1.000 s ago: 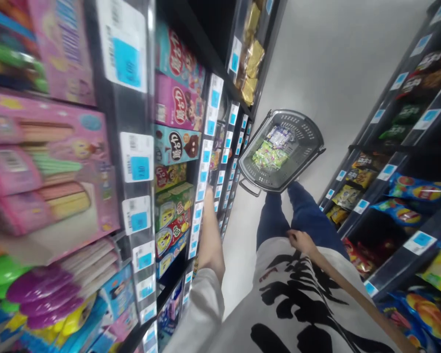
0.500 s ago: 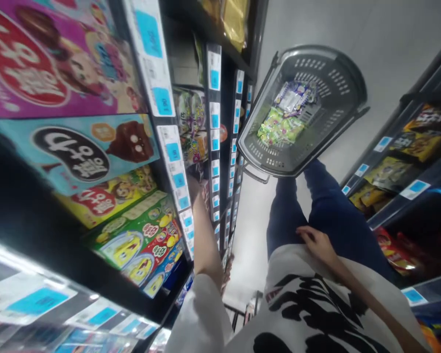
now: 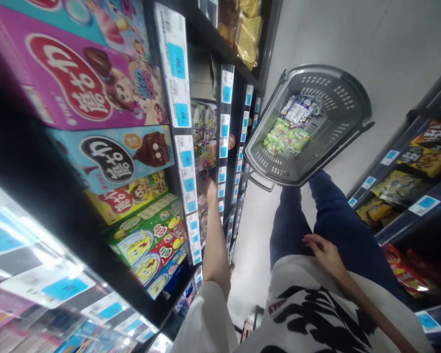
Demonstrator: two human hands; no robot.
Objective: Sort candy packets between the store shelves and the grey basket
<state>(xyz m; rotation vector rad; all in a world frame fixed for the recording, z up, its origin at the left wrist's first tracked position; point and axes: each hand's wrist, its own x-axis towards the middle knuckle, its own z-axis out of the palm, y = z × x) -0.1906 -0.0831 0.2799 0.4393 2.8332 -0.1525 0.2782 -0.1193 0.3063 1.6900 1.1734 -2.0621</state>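
My left hand [image 3: 208, 189] reaches into a shelf gap on the left, just below small packaged snacks [image 3: 206, 125]. Its fingers are dark and partly hidden there, so whether they hold a pack does not show. My right hand [image 3: 325, 252] rests at my waist, against the white shirt and blue jeans, fingers loosely bent with nothing visible in them. A grey shopping basket [image 3: 338, 135] is in front of my legs. Inside lie a green snack pack [image 3: 284, 137] and a blue-and-white pack [image 3: 297, 109].
Boxed snacks [image 3: 125, 157] fill the near left shelf, behind price tags [image 3: 186, 159]. Gold packs [image 3: 249, 39] sit farther along. To the right, another shelf holds yellow bags [image 3: 426, 157] and red bags [image 3: 406, 269]. Grey floor [image 3: 393, 44] runs between the shelves.
The view has shifted, so the shelf and basket appear lower and farther right. More of my left hand shows inside the shelf gap. My right hand stays at my waist.
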